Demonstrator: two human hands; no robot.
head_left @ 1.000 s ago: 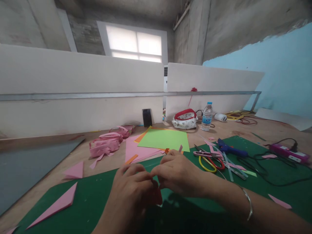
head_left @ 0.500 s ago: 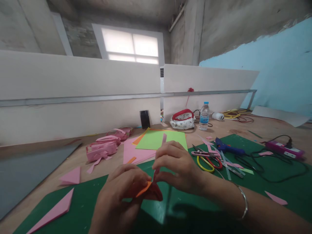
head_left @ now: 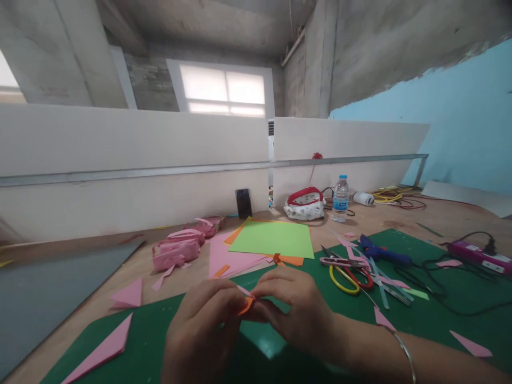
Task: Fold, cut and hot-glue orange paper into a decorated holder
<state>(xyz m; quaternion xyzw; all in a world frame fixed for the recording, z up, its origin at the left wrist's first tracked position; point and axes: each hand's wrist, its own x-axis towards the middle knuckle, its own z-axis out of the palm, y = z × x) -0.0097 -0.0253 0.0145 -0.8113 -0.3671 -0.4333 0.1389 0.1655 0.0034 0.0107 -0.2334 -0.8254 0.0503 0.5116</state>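
Observation:
My left hand (head_left: 206,320) is closed round a small folded piece of orange paper (head_left: 248,305), most of it covered by the fingers. My right hand (head_left: 298,304) meets it from the right, thumb and fingertips pinched on a pink paper strip (head_left: 244,291) that lies against the top of the orange piece. Both hands hover above the green cutting mat (head_left: 156,330). Just beyond them, a stack of paper has a lime green sheet (head_left: 272,237) on top, with pink sheets (head_left: 224,256) showing at its left. Whether the strip is joined to the orange paper is hidden.
Scissors (head_left: 344,281), a blue glue gun (head_left: 384,252) and paper scraps lie on the mat's right. A purple power strip (head_left: 478,257) trails cable nearby. Bundled pink paper pieces (head_left: 178,248), a phone (head_left: 243,204), a pouch (head_left: 304,205) and a water bottle (head_left: 340,200) sit farther back.
My right hand has come down and closer to the left one. The pink strip, upright before, now lies down at the orange paper. The whole view has tilted slightly upward.

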